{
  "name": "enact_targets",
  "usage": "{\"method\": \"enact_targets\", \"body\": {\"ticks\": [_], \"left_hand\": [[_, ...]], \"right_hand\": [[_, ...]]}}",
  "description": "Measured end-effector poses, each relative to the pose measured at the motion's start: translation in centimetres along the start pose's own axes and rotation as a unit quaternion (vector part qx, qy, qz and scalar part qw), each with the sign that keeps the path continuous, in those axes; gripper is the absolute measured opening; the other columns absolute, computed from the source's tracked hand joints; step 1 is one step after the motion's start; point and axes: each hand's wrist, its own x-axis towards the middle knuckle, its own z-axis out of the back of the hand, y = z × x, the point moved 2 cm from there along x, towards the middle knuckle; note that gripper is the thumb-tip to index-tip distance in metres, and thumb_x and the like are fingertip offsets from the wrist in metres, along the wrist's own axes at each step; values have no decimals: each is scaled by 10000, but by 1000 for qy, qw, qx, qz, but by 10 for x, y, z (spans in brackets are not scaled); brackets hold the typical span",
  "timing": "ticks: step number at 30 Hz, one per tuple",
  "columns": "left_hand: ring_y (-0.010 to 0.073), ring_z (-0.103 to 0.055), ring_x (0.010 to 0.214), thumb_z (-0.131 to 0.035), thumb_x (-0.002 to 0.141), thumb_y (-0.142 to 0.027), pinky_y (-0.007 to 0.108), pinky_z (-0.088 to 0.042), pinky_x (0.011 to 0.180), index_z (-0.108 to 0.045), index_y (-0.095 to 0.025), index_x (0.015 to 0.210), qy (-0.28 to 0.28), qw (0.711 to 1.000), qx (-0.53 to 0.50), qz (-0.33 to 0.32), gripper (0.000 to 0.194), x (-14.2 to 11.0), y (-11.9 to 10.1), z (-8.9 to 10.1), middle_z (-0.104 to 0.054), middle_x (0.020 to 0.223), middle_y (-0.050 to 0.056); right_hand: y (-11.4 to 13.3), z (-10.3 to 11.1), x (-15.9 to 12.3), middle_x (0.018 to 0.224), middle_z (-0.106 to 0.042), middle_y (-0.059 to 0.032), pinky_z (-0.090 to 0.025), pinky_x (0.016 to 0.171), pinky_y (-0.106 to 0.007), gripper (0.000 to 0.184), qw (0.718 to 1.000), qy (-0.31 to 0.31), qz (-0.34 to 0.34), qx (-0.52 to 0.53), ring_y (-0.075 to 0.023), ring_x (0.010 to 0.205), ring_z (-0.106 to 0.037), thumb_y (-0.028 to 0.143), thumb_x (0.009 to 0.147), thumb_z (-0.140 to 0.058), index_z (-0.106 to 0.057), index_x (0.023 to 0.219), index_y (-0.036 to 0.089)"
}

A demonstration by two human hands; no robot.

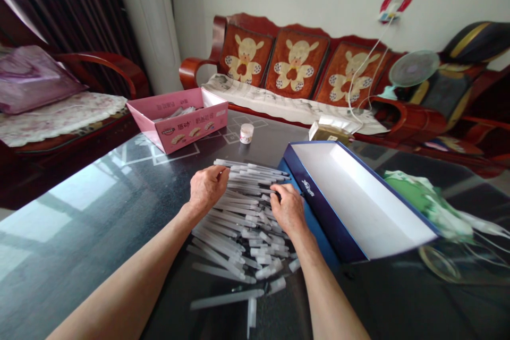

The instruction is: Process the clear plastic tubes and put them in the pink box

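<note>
Reaching out over a loose heap of translucent plastic tubes [243, 234], the left hand [207, 189] and the right hand [287, 209] both rest on its far half, a little apart. The left hand is half closed, its fingers curled down onto the tubes, and the right hand is similarly curved, with its fingertips [279, 192] among them. Whether either hand has actually gripped any tubes cannot be told from this view. The heap spreads across a dark glass tabletop [79, 255], directly in front of the person, with most tubes lying roughly side by side and a few scattered toward the near edge. Just beside the heap and the right hand stands an open blue box [319, 207] with a white interior, angled across the table. Beyond the hands, a pink cardboard box [191, 135] holds some wrapped packets, and a small white jar [246, 133] stands near it. A crumpled green and white plastic bag [426, 202] lies to the right of the blue box. Past the table's far edge stands a red wooden sofa [243, 48] with cartoon-animal cushions, and a small electric fan [412, 68] sits at its right end.
</note>
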Motion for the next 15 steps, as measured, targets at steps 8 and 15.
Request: {"method": "enact_targets", "body": {"ticks": [8,15], "left_hand": [[186,-586,872,-468,914,-282,305,-435,807,-665,-194,1040,-106,960,-25,-259,250,-18,-29,4,-679,955,76],[203,-589,957,-414,951,-259,369,-416,891,-616,-200,1118,-19,931,-27,-363,268,-26,-44,-1,-661,1048,80]], "right_hand": [[13,16,7,911,-667,-52,-473,824,-320,170,975,-41,76,205,-199,868,-618,230,837,-540,-673,943,222],[29,8,3,949,-713,-28,-496,815,-324,175,920,29,0,391,-196,871,-638,309,815,-622,-719,945,246]]}}
